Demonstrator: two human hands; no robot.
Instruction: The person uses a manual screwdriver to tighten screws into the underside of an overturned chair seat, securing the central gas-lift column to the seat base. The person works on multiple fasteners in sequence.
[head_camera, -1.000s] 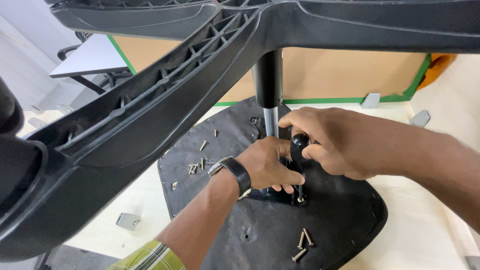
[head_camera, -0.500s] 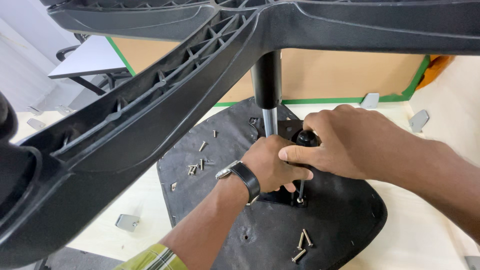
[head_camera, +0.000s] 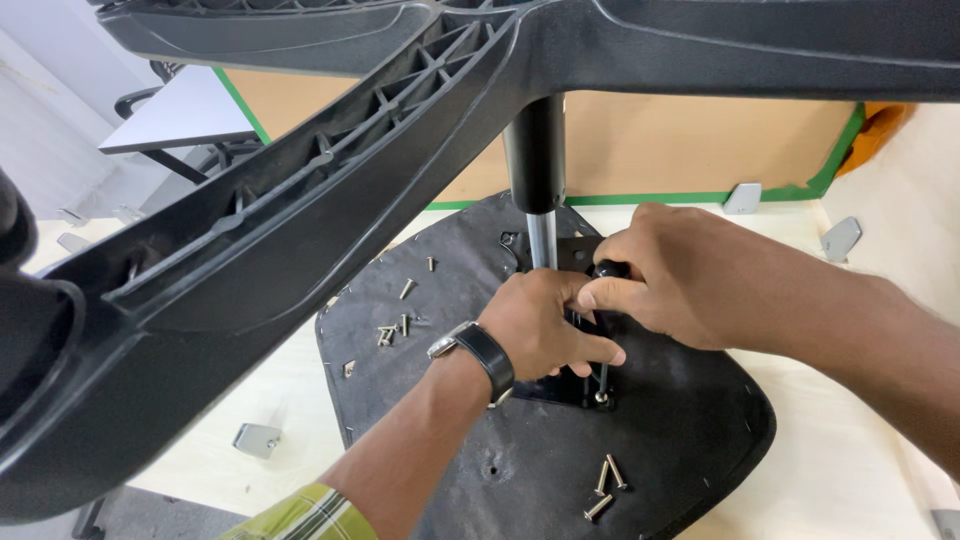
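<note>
At 6 o'clock, nearest the camera, a green-and-yellow checked sleeve (head_camera: 300, 510) leads up the forearm to a black wristwatch (head_camera: 480, 355). Just past it, at the centre, the left hand (head_camera: 545, 325) is curled over a black metal bracket (head_camera: 560, 385) that lies on the upturned seat underside (head_camera: 690, 440), fingers folded down around it. Touching it from 3 o'clock, the right hand (head_camera: 680, 285) pinches the black round handle of a screwdriver (head_camera: 607, 270) between thumb and forefinger; the thin shaft (head_camera: 602, 375) runs straight down to a screw at the bracket's edge.

At 5 o'clock from the hands, three loose silver screws (head_camera: 605, 485) lie together on the dark fabric. At 9 to 10 o'clock, a scatter of more screws (head_camera: 392, 330) rests near the seat's left edge. A small grey metal clip (head_camera: 257, 440) sits on the pale wooden floor at 8 o'clock.

Directly beyond the hands, at 12 o'clock, a chrome and black gas-lift column (head_camera: 537, 180) rises from the seat to the black plastic star base (head_camera: 300, 220), whose ribbed arms cross the whole upper and left view.

Farther off, a flat brown cardboard sheet with a green edge (head_camera: 680, 150) stands along the back. Two more grey clips (head_camera: 742, 198) lie before it at 1 o'clock. A white tabletop (head_camera: 185, 110) shows at 10 o'clock, and an orange bag-like shape (head_camera: 880, 125) at 2 o'clock.
</note>
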